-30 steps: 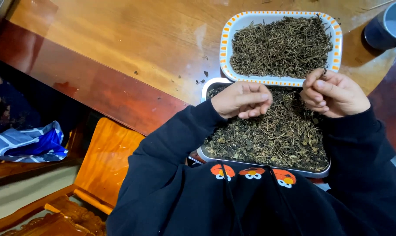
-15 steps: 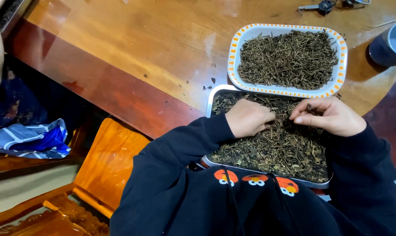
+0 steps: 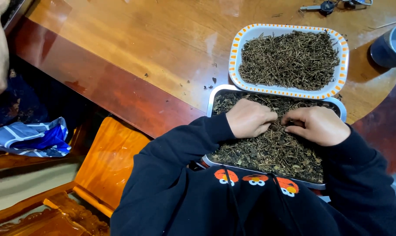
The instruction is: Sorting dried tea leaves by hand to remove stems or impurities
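Note:
A metal tray (image 3: 212, 101) full of dried dark leaves and stems (image 3: 272, 153) rests at the table's near edge, partly over my lap. My left hand (image 3: 249, 118) lies knuckles-up on the pile, fingers curled into the leaves. My right hand (image 3: 316, 125) sits beside it, fingertips pinched down in the same pile, almost touching the left. Just beyond stands a white tray with an orange-patterned rim (image 3: 235, 52) holding thin dried stems (image 3: 289, 59). Both my arms wear dark sleeves.
The wooden table (image 3: 132, 48) carries a blue-grey cup (image 3: 391, 46) at the far right and keys (image 3: 327, 6) at the top edge. A wooden chair (image 3: 106, 161) stands at my left, with a blue cloth (image 3: 32, 140) further left.
Both hands have dropped from above the pile down onto the leaves and come closer together. The view has shifted, so the trays sit lower in the frame.

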